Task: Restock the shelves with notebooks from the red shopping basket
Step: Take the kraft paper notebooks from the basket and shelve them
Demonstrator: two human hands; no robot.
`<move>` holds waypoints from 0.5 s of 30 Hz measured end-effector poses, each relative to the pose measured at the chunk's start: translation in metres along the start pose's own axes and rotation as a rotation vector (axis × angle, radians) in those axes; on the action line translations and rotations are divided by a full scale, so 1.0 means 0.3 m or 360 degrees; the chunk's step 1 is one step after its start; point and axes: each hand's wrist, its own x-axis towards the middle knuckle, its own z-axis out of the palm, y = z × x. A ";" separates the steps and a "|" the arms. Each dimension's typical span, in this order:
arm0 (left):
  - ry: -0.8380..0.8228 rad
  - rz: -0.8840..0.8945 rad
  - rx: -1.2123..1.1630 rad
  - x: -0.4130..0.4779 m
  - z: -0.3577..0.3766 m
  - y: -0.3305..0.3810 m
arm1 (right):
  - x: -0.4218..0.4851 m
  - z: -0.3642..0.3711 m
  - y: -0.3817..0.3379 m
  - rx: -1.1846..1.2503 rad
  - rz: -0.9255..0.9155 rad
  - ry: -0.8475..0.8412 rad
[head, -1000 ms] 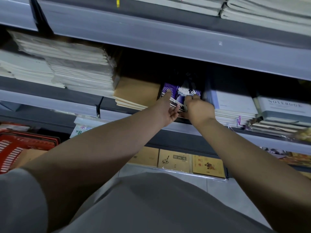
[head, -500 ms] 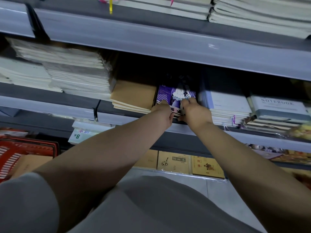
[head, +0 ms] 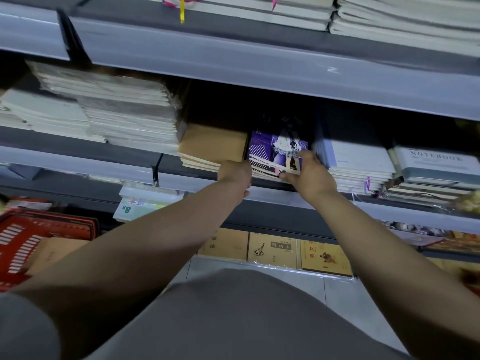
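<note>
A stack of purple notebooks [head: 275,152] lies on the middle shelf [head: 272,197], between a brown kraft stack [head: 213,144] and a white stack [head: 358,162]. My right hand [head: 309,175] grips the purple stack's right front corner, fingers on top and thumb underneath. At the left front corner sits my left hand [head: 235,175], its fingers curled against the stack and mostly hidden. The red shopping basket [head: 15,237] stands low at the left with a brown notebook [head: 52,253] inside.
Tall white notebook piles [head: 117,118] fill the shelf's left part. A grey "NOTEBOOK" pile [head: 436,165] sits at the right. The upper shelf [head: 259,61] overhangs closely above. Yellow-brown books [head: 272,250] line the lowest shelf; an "8K" pad pack [head: 145,203] lies below left.
My left hand has drawn back from along the purple stack's side to its front corner, fingers now curled. The right hand stays on the right front corner. The view moved closer.
</note>
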 end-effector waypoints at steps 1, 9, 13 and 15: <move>0.0109 0.0111 0.0077 0.017 -0.012 -0.008 | -0.001 0.005 -0.002 0.0054 0.0031 0.0012; 0.0103 0.0513 0.0300 0.036 -0.055 0.081 | 0.007 0.019 -0.013 0.0079 0.0183 0.0018; -0.0046 0.0442 0.0506 0.056 -0.050 0.090 | 0.008 0.014 -0.014 0.0157 0.0217 -0.0031; -0.0078 0.0457 0.0498 0.060 -0.046 0.076 | 0.013 0.015 -0.010 0.0244 0.0232 -0.0050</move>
